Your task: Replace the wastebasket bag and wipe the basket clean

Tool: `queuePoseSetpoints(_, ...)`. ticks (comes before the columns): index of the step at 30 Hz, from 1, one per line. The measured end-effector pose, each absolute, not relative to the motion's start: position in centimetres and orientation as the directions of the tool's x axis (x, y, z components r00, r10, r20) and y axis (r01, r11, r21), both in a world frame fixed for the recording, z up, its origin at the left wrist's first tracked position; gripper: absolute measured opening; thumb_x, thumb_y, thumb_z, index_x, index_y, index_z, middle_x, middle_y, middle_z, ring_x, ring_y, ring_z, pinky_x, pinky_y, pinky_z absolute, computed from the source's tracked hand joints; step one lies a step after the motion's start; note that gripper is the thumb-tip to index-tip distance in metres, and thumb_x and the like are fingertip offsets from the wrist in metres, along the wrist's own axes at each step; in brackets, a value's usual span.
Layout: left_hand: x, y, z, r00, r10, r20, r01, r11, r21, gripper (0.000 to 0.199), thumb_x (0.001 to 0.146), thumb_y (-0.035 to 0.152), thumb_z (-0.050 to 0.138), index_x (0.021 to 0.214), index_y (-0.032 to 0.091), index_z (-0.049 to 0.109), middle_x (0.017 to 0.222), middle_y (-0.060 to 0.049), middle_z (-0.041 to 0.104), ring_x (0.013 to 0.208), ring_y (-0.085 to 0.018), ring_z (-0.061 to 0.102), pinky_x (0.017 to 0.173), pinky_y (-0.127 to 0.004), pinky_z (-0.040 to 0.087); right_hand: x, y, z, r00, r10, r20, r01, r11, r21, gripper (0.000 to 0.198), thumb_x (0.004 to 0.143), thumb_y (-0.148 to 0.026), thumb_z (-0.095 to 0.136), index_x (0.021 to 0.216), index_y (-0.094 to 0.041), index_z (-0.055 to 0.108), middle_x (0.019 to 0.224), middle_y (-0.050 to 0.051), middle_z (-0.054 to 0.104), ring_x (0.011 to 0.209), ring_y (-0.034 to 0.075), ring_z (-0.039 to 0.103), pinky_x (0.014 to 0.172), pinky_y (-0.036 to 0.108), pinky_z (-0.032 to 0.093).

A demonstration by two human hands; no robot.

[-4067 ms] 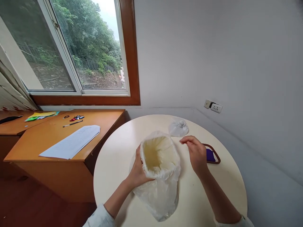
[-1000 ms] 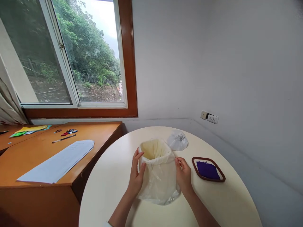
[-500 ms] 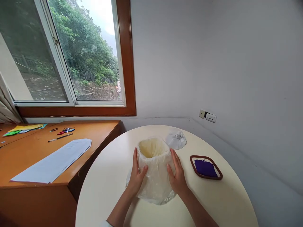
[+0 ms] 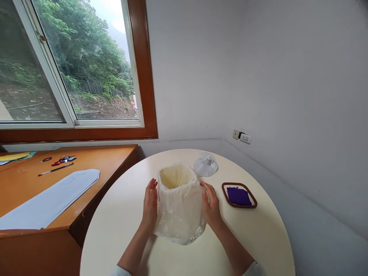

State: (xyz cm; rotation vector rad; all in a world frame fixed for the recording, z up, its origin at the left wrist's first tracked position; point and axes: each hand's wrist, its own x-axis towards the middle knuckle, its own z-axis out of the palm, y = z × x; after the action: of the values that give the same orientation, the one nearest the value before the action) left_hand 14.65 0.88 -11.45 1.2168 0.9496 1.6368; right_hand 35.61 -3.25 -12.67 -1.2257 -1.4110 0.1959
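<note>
A translucent white plastic bag (image 4: pixel 181 214) hangs over the outside of an upright, open-topped container, its mouth folded over the rim. The inside (image 4: pixel 176 177) looks pale yellow; the container's outer wall is hidden under the bag. My left hand (image 4: pixel 150 203) is upright at the left side of the bag, fingers extended, very near or lightly touching it. At the right side, my right hand (image 4: pixel 211 203) has its fingers stretched against the bag near the rim. Neither hand is closed around anything. Behind the container lies a small knotted white bag (image 4: pixel 206 165).
A brown rounded frame (image 4: pixel 225 193) with purple cloth (image 4: pixel 239 196) lies right on the round cream table (image 4: pixel 115 222). On the wooden desk (image 4: pixel 115 161) at left are paper sheets (image 4: pixel 54 197), a pen (image 4: pixel 56 169) and scissors (image 4: pixel 59 163). A wall socket (image 4: pixel 245 138) is behind.
Both hands have loosened from the bag: the left thumb has come off its front and the left hand stands more upright. The whole view has shifted, so everything appears further left.
</note>
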Motion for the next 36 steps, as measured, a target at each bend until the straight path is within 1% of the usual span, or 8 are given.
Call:
queuePoseSetpoints(3, 13.9, 1.8, -11.9, -0.226, 0.961, 0.160, -0.350, -0.234, 0.907, 0.031, 0.080, 0.046, 0.051, 0.100, 0.023, 0.056, 0.120, -0.005, 0.054, 0.116, -0.021, 0.048, 0.099, -0.037, 0.039, 37.9, -2.6, -13.0, 0.257, 0.740, 0.622, 0.638, 0.353, -0.684, 0.029, 0.086, -0.026, 0.035, 0.102, -0.020, 0.059, 0.106, 0.008, 0.059, 0.104, 0.020, 0.051, 0.092, 0.038, 0.039)
queuePoseSetpoints(6, 13.2, 2.2, -12.2, -0.275, 0.960, 0.048, -0.419, -0.165, 0.893, 0.022, 0.069, 0.038, 0.065, 0.077, 0.020, 0.056, 0.094, -0.003, 0.063, 0.096, -0.018, 0.059, 0.090, -0.035, 0.045, 40.5, -2.2, -13.9, 0.286, 0.761, 0.582, 0.808, 0.135, -0.573, 0.029, 0.081, -0.022, 0.038, 0.098, -0.019, 0.061, 0.106, 0.008, 0.058, 0.103, 0.022, 0.051, 0.091, 0.041, 0.035)
queuePoseSetpoints(10, 13.0, 1.8, -12.1, -0.284, 0.959, 0.025, -0.391, -0.140, 0.910, 0.026, 0.060, 0.035, 0.071, 0.069, 0.018, 0.054, 0.076, -0.001, 0.062, 0.079, -0.016, 0.061, 0.075, -0.030, 0.048, 43.1, -2.4, -14.9, 0.392, 0.781, 0.486, 0.904, -0.230, -0.359, 0.038, 0.075, -0.019, 0.046, 0.111, -0.016, 0.057, 0.121, 0.013, 0.052, 0.113, 0.027, 0.044, 0.094, 0.047, 0.027)
queuePoseSetpoints(14, 12.9, 1.5, -12.1, -0.305, 0.951, 0.041, -0.316, -0.142, 0.938, 0.030, 0.058, 0.041, 0.070, 0.067, 0.017, 0.053, 0.067, 0.001, 0.060, 0.066, -0.015, 0.058, 0.062, -0.027, 0.045, 44.0, -2.9, -15.3, 0.443, 0.802, 0.402, 0.896, -0.380, -0.229, 0.043, 0.073, -0.022, 0.050, 0.114, -0.014, 0.056, 0.126, 0.015, 0.048, 0.119, 0.029, 0.039, 0.096, 0.048, 0.022)
queuePoseSetpoints(20, 12.6, 1.7, -12.6, -0.331, 0.940, 0.083, -0.260, -0.176, 0.950, 0.024, 0.058, 0.034, 0.069, 0.058, 0.017, 0.053, 0.065, 0.002, 0.057, 0.065, -0.013, 0.054, 0.065, -0.027, 0.044, 44.1, -3.0, -15.9, 0.450, 0.833, 0.321, 0.893, -0.408, -0.191, 0.035, 0.075, -0.027, 0.048, 0.105, -0.017, 0.062, 0.124, 0.014, 0.050, 0.119, 0.030, 0.038, 0.097, 0.050, 0.020)
queuePoseSetpoints(26, 12.5, 1.8, -12.5, -0.357, 0.932, 0.069, -0.278, -0.176, 0.944, 0.025, 0.059, 0.031, 0.068, 0.052, 0.016, 0.050, 0.070, 0.001, 0.054, 0.065, -0.011, 0.052, 0.067, -0.026, 0.043, 44.2, -2.9, -16.2, 0.438, 0.829, 0.349, 0.898, -0.389, -0.205, 0.018, 0.073, -0.028, 0.049, 0.076, -0.018, 0.064, 0.116, 0.013, 0.054, 0.114, 0.029, 0.041, 0.096, 0.050, 0.018)
queuePoseSetpoints(32, 12.7, 1.2, -12.0, -0.326, 0.943, 0.067, -0.278, -0.163, 0.947, 0.026, 0.065, 0.035, 0.064, 0.059, 0.017, 0.046, 0.062, 0.003, 0.050, 0.063, -0.011, 0.052, 0.061, -0.023, 0.042, 44.3, -2.9, -15.6, 0.414, 0.814, 0.408, 0.910, -0.359, -0.208, 0.016, 0.074, -0.025, 0.047, 0.071, -0.017, 0.061, 0.114, 0.013, 0.055, 0.111, 0.028, 0.042, 0.094, 0.049, 0.017)
queuePoseSetpoints(36, 12.8, 1.0, -11.6, -0.316, 0.945, 0.086, -0.242, -0.168, 0.956, 0.027, 0.065, 0.039, 0.064, 0.063, 0.018, 0.047, 0.057, 0.004, 0.049, 0.054, -0.010, 0.049, 0.054, -0.021, 0.040, 44.3, -2.9, -15.2, 0.403, 0.780, 0.479, 0.915, -0.347, -0.204, 0.014, 0.074, -0.024, 0.047, 0.070, -0.017, 0.058, 0.104, 0.011, 0.059, 0.102, 0.026, 0.047, 0.092, 0.045, 0.020)
